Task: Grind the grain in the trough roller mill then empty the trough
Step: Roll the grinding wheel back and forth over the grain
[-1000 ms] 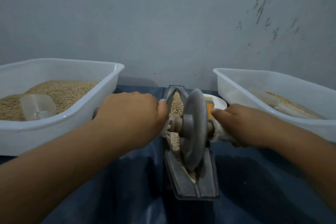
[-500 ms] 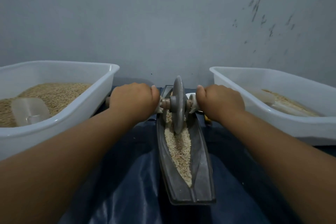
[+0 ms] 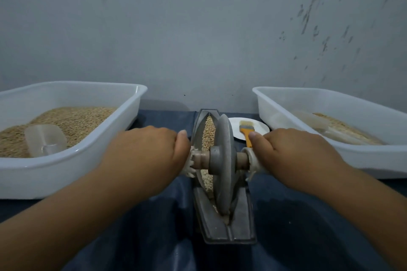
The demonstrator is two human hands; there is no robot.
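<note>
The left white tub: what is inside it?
The left white tub holds a heap of tan grain with a clear plastic scoop lying on it. The tub's near wall hides the grain's lower part.

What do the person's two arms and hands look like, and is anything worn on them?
Both forearms are bare up to the frame's edge: no sleeves, gloves, watch or bracelet show. The left hand and right hand carry no visible rings. The fingers are hidden; only the thumbs show, with short, plain, unpainted nails.
</note>
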